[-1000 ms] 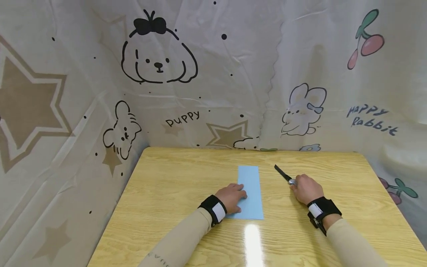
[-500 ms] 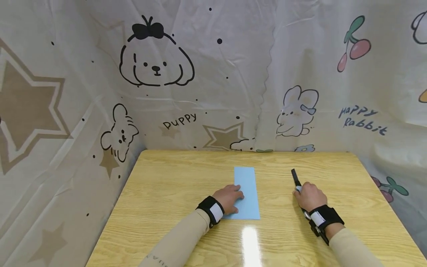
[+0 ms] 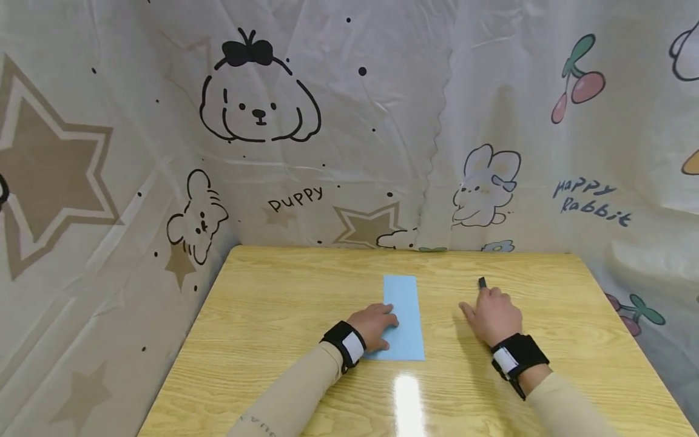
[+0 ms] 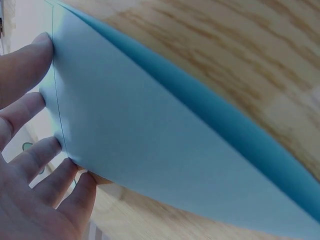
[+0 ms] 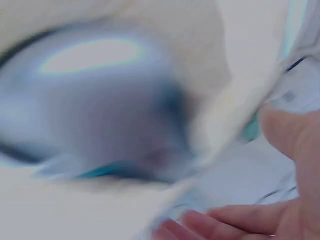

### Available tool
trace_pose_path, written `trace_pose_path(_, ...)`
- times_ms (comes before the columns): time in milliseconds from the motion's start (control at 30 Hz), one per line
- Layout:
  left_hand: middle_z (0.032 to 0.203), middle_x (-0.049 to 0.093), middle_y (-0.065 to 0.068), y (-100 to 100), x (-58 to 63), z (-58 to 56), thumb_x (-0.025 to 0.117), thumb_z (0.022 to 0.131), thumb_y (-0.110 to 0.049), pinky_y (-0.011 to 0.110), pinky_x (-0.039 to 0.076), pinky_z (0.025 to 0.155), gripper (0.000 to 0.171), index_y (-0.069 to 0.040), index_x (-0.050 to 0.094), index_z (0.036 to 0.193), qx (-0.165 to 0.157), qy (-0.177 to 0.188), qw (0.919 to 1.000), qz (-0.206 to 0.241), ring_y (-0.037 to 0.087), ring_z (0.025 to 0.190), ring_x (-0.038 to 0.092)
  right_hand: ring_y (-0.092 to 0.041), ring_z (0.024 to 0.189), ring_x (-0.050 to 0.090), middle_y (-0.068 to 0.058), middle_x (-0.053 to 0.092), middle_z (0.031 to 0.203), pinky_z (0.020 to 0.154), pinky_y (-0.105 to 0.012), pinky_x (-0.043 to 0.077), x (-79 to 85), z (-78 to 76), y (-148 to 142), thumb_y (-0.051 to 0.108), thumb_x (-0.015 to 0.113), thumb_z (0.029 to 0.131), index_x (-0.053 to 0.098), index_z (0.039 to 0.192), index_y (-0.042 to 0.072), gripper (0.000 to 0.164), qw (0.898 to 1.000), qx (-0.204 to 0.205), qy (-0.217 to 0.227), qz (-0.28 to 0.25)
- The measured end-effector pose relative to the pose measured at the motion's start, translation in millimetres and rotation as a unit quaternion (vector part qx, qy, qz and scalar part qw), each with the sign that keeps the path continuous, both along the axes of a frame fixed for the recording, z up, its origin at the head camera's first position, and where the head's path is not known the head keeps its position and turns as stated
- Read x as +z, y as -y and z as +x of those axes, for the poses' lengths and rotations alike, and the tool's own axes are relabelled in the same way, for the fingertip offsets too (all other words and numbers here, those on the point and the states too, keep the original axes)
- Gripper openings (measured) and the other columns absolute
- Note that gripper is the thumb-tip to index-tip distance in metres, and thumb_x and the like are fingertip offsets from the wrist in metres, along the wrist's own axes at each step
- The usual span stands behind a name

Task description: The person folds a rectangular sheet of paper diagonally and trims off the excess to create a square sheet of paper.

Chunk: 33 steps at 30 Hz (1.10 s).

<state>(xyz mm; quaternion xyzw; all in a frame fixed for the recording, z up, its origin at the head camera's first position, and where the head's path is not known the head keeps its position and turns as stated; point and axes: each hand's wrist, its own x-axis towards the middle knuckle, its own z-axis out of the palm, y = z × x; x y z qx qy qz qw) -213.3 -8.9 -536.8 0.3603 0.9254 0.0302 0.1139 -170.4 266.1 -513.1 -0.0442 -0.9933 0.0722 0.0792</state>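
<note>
A light blue sheet of paper (image 3: 404, 321) lies on the wooden table, its long side pointing away from me. My left hand (image 3: 372, 328) rests on the paper's left part with fingers spread. In the left wrist view the paper (image 4: 130, 120) is folded, its upper layer lifting from the lower one, and fingertips touch the far edge. My right hand (image 3: 496, 317) is over the utility knife, thumb held out and away from it. Only the knife's black tip (image 3: 482, 283) shows past the fingers. In the right wrist view, a blurred silvery part (image 5: 100, 100) lies beside the relaxed hand (image 5: 280, 190).
The wooden table (image 3: 284, 291) spreads around both hands. Behind and to the left hangs a pale curtain (image 3: 349, 121) with printed cartoon animals, stars and cherries. Light glares on the table (image 3: 408, 403) near its front.
My right hand swung the knife from slanting left to pointing away, then loosened its grip and lifted the thumb off. The left hand stays on the paper.
</note>
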Motion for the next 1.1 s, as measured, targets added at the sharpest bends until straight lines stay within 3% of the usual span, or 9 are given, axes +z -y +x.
trace_pose_path(100, 0.145, 0.038, -0.001, 3.4, -0.5, -0.6, 0.073, 0.076, -0.039, 0.032, 0.041, 0.102, 0.048, -0.03, 0.058, 0.12, 0.003, -0.005, 1.0, 0.004, 0.018, 0.134, 0.035, -0.038, 0.099, 0.057, -0.025, 0.059, 0.109, 0.079, -0.048, 0.05, -6.8, -5.4, 40.8, 0.043, 0.059, 0.086, 0.059, 0.11, -0.008, 0.056, 0.993, 0.103, -0.056, 0.021)
trace_pose_path(200, 0.146, 0.037, 0.004, 9.6, -4.1, -2.1, 0.072, 0.077, -0.039, 0.034, 0.038, 0.104, 0.056, -0.027, 0.054, 0.128, -0.001, 0.013, 0.999, 0.042, 0.021, 0.134, 0.035, -0.036, 0.122, 0.046, -0.022, 0.051, 0.129, 0.103, -0.045, 0.037, -20.6, -7.3, 79.9, 0.044, 0.052, 0.091, 0.052, 0.125, -0.004, 0.059, 0.979, 0.197, -0.035, 0.021)
trace_pose_path(300, 0.149, 0.031, 0.011, 19.6, -8.0, -4.3, 0.072, 0.077, -0.039, 0.038, 0.035, 0.107, 0.07, -0.024, 0.042, 0.139, 0.006, 0.047, 0.9948, 0.09, 0.027, 0.136, 0.032, -0.037, 0.132, 0.036, -0.022, 0.04, 0.14, 0.109, -0.044, 0.029, -34.2, -6.7, 108.5, 0.046, 0.043, 0.094, 0.044, 0.134, -0.002, 0.063, 0.969, 0.247, 0.002, 0.022)
trace_pose_path(367, 0.149, 0.029, 0.013, 27.5, -9.5, -5.3, 0.073, 0.076, -0.039, 0.04, 0.034, 0.107, 0.078, -0.023, 0.036, 0.142, 0.018, 0.053, 0.9933, 0.101, 0.03, 0.136, 0.031, -0.037, 0.135, 0.031, -0.021, 0.034, 0.144, 0.11, -0.044, 0.027, -39.2, -6.7, 121.3, 0.046, 0.041, 0.095, 0.038, 0.138, -0.001, 0.064, 0.966, 0.257, 0.021, 0.018)
trace_pose_path(467, 0.149, 0.029, 0.012, 37.0, -10.3, -5.8, 0.074, 0.073, -0.042, 0.04, 0.032, 0.108, 0.081, -0.024, 0.036, 0.142, 0.029, 0.039, 0.9963, 0.071, 0.03, 0.137, 0.028, -0.036, 0.137, 0.025, -0.019, 0.028, 0.149, 0.111, -0.046, 0.026, -45.1, -8.1, 131.7, 0.047, 0.039, 0.095, 0.032, 0.142, 0.002, 0.065, 0.967, 0.25, 0.042, 0.018)
trace_pose_path(667, 0.15, 0.03, 0.01, 41.3, -4.0, -2.8, 0.071, 0.074, -0.047, 0.04, 0.032, 0.109, 0.075, -0.025, 0.04, 0.14, 0.013, 0.025, 0.9993, 0.024, 0.03, 0.138, 0.027, -0.038, 0.138, 0.023, -0.018, 0.025, 0.15, 0.109, -0.049, 0.027, -49.6, -7.1, 136.8, 0.051, 0.039, 0.094, 0.031, 0.144, 0.005, 0.068, 0.963, 0.248, 0.094, 0.037)
trace_pose_path(833, 0.149, 0.031, 0.009, 41.1, -0.6, -1.8, 0.07, 0.075, -0.049, 0.039, 0.034, 0.107, 0.075, -0.026, 0.041, 0.139, 0.005, 0.005, 1.0, 0.003, 0.03, 0.137, 0.03, -0.037, 0.138, 0.022, -0.017, 0.025, 0.15, 0.109, -0.047, 0.028, -49.1, -5.3, 137.0, 0.054, 0.037, 0.093, 0.03, 0.144, 0.005, 0.071, 0.96, 0.255, 0.09, 0.075)
trace_pose_path(1100, 0.15, 0.03, 0.008, 41.8, -5.0, -3.4, 0.068, 0.074, -0.053, 0.038, 0.033, 0.108, 0.074, -0.026, 0.043, 0.138, 0.002, -0.005, 1.0, -0.004, 0.029, 0.137, 0.03, -0.037, 0.137, 0.025, -0.018, 0.027, 0.149, 0.109, -0.047, 0.029, -48.2, -5.2, 125.7, 0.057, 0.038, 0.092, 0.031, 0.143, 0.003, 0.075, 0.957, 0.263, 0.087, 0.088)
